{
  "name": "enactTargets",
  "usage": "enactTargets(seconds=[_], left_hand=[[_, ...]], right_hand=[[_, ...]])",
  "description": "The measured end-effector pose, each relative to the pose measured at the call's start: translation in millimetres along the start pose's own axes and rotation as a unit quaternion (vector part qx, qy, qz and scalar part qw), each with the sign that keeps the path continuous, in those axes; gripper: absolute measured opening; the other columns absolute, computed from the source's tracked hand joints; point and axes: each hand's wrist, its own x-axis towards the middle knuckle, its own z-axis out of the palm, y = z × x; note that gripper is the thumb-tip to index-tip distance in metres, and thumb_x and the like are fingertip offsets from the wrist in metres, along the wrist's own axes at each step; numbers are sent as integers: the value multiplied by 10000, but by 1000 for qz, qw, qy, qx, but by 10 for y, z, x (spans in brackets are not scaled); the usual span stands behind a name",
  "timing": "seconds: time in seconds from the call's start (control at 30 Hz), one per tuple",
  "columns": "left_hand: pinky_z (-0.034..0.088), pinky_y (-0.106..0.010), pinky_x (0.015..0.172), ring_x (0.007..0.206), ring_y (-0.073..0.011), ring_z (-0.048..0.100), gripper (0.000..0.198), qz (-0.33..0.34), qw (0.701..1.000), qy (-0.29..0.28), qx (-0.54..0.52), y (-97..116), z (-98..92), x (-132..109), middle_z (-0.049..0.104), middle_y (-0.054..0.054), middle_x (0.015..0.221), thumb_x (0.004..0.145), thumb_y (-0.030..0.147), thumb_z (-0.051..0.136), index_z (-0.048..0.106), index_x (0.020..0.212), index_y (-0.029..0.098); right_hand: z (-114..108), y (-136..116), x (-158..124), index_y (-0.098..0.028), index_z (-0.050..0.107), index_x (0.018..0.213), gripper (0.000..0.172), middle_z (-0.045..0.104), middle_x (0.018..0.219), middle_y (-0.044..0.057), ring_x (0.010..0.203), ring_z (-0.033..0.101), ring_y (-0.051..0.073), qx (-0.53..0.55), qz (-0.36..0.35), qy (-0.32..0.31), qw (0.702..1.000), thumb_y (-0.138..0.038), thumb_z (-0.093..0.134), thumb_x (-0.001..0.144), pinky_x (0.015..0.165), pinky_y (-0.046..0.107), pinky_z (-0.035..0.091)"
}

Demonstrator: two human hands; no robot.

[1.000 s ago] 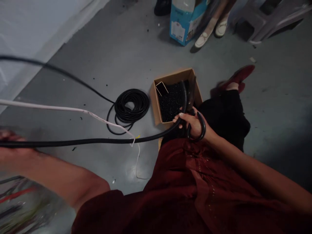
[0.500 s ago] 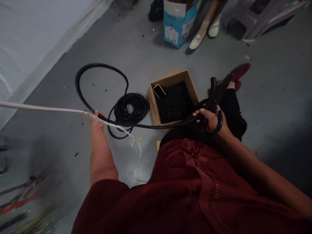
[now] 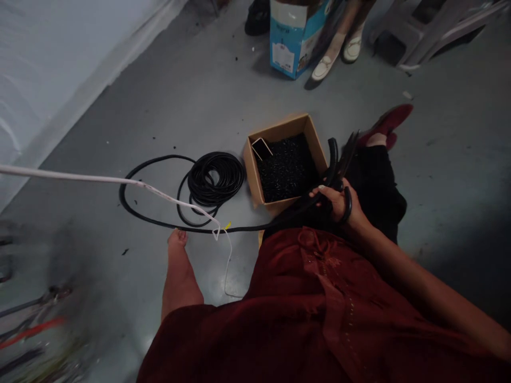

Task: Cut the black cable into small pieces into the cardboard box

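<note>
A long black corrugated tube (image 3: 243,229) runs across the front in a slack curve. Around it, at the left, the curled fingers of my left hand (image 3: 178,238) are closed, partly hidden. My right hand (image 3: 337,202) grips the tube near its cut end (image 3: 332,149), which points up. The same hand holds black-handled scissors (image 3: 350,151), blades upward beside the tube end. Leftward the tube bends round in a loop and leads to a black coil (image 3: 215,178) on the floor.
A cardboard box (image 3: 255,178) of small black pieces, with a small open box (image 3: 262,149) inside, stands ahead. A white cord (image 3: 171,200) crosses at left. A blue carton (image 3: 284,48), another person's feet (image 3: 322,68) and a grey stool (image 3: 411,32) are at the back.
My left hand has come nearer and slightly right, and the tube's loop has sunk lower and flatter. My right hand, with the scissors, has shifted a little left; the tube end leans left now.
</note>
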Motion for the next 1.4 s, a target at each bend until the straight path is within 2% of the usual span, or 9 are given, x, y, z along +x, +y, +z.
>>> enactTargets(seconds=[0.2, 0.4, 0.57, 0.63, 0.73, 0.8, 0.9, 1.0, 1.4], left_hand=[[452, -260, 656, 627, -95, 553, 61, 33, 999, 23, -8, -146, 77, -190, 537, -19, 731, 808, 128, 426, 457, 757, 137], [431, -174, 633, 683, -51, 517, 133, 263, 958, 99, -57, 585, 151, -763, 490, 34, 800, 847, 194, 357, 431, 958, 192], [497, -370, 739, 787, -169, 564, 173, 646, 747, 152, -40, 993, 378, -2222, 507, 23, 863, 827, 208, 355, 471, 917, 300], [500, -403, 732, 782, -185, 563, 186, 710, 698, 80, -47, 808, 634, -2833, 508, 25, 851, 854, 234, 330, 493, 861, 325], [489, -411, 822, 856, -189, 580, 166, 675, 688, -241, 116, 229, 1118, -3360, 571, 6, 838, 856, 305, 394, 543, 930, 295], [462, -380, 890, 967, -186, 565, 281, 583, 670, -404, 219, -229, 1439, -3401, 590, -41, 1026, 843, 325, 446, 518, 1107, 258], [405, -367, 970, 1134, -193, 487, 414, 485, 684, -478, 263, -823, 1814, -3176, 506, -87, 1236, 846, 329, 454, 435, 1244, 217], [399, -374, 978, 1128, -197, 502, 537, 397, 651, -563, 318, -1162, 1989, -2921, 527, -113, 1228, 830, 328, 489, 345, 1324, 174], [435, -380, 899, 1001, -222, 556, 340, 446, 510, -580, 453, -1073, 1897, -2664, 601, -111, 1082, 853, 247, 418, 543, 1155, 154]], right_hand=[[21, 121, 53, -248, 436, 896, 388, 605, 667, -47, 631, 631, 152, 21, 8, 16, 1000, -308, 704, 621, 415, 205, 479], [-31, 187, 98, -246, 431, 896, 380, 603, 678, -46, 646, 634, 149, 30, 12, 34, 999, -292, 694, 626, 420, 196, 479], [2, 184, 69, -236, 423, 859, 376, 587, 647, -51, 625, 623, 144, 46, 33, 22, 998, -291, 703, 612, 406, 194, 466], [28, 173, 41, -238, 421, 865, 380, 589, 652, -53, 620, 621, 145, 45, 28, 20, 998, -299, 699, 612, 406, 203, 469], [41, 157, 3, -241, 413, 859, 376, 582, 642, -60, 613, 617, 146, 37, 19, 10, 999, -327, 688, 617, 398, 204, 464], [22, 163, -6, -239, 409, 843, 371, 582, 651, -59, 597, 610, 138, 31, 23, -8, 999, -338, 684, 616, 412, 212, 473], [-32, 214, -2, -233, 420, 845, 357, 584, 661, -53, 600, 607, 137, 16, 19, -10, 1000, -344, 675, 621, 439, 224, 490], [-72, 281, 1, -233, 441, 851, 334, 584, 669, -60, 590, 598, 123, 16, 15, 8, 1000, -343, 661, 625, 463, 225, 496], [-183, -18, 162, -243, 386, 897, 411, 603, 650, -36, 642, 627, 177, 122, 17, 30, 992, -278, 674, 605, 379, 200, 411]])
